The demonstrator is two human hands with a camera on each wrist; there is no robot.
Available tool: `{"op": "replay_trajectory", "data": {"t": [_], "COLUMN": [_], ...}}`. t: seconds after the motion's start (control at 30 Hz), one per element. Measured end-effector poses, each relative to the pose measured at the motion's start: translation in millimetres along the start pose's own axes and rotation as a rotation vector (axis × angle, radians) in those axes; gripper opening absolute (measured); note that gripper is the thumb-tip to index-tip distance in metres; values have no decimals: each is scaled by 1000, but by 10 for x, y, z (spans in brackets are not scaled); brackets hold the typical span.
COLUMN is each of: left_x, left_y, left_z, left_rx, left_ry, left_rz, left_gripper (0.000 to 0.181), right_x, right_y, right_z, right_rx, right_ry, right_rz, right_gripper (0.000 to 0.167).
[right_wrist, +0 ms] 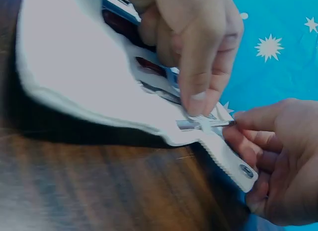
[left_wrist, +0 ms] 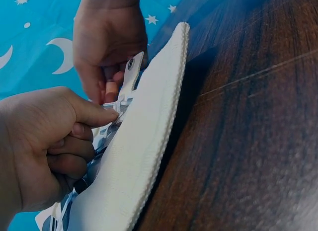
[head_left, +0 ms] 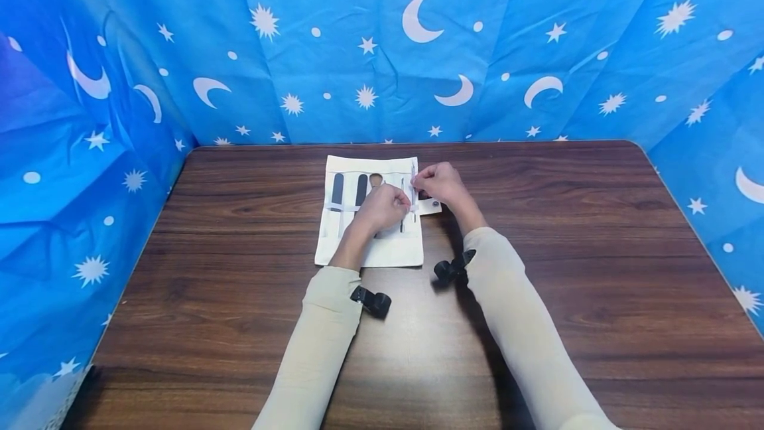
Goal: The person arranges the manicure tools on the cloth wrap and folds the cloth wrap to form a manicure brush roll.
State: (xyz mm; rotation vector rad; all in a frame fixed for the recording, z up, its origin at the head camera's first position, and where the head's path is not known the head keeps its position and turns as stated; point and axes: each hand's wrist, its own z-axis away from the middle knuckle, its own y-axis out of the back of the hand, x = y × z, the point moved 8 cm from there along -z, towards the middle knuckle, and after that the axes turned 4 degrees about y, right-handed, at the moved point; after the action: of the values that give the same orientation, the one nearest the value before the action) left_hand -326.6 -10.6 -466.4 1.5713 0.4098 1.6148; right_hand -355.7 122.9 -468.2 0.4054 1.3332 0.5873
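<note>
A white fabric tool case (head_left: 382,254) lies unfolded on the table, holding a row of slim tools behind a white elastic band (head_left: 338,207). My left hand (head_left: 384,210) reaches over the case and pinches the elastic band near its right end. At the right edge, my right hand (head_left: 442,182) pinches the end of a thin metal tool (right_wrist: 218,123), which passes under the band. Two dark nail files (head_left: 337,191) and a brush (head_left: 375,180) show left of centre; my left hand covers part of the row. The snap tab (head_left: 431,206) sticks out beneath my right hand.
The brown wooden table (head_left: 567,251) extends on both sides of the case. A blue curtain (head_left: 370,52) with white moons and stars hangs behind its far edge. Black wrist cameras (head_left: 373,302) sit on both sleeves, low over the table.
</note>
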Motion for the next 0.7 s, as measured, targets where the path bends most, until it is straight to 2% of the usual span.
{"op": "replay_trajectory", "data": {"t": [0.27, 0.5, 0.6, 0.7], "left_x": [-8, -6, -6, -4], "left_y": [16, 8, -5, -16], "left_z": [8, -2, -7, -12], "left_rx": [5, 9, 9, 12], "left_ry": [17, 18, 19, 22], "left_rz": [1, -20, -34, -31], "left_gripper": [16, 15, 16, 15], "right_x": [-33, -36, -17, -16], "right_y": [-41, -44, -46, -37], "right_z": [181, 261, 254, 249], "right_rx": [49, 92, 89, 76], "right_ry": [71, 61, 51, 75], "right_rz": [220, 253, 262, 258], "right_gripper": [23, 20, 20, 21]}}
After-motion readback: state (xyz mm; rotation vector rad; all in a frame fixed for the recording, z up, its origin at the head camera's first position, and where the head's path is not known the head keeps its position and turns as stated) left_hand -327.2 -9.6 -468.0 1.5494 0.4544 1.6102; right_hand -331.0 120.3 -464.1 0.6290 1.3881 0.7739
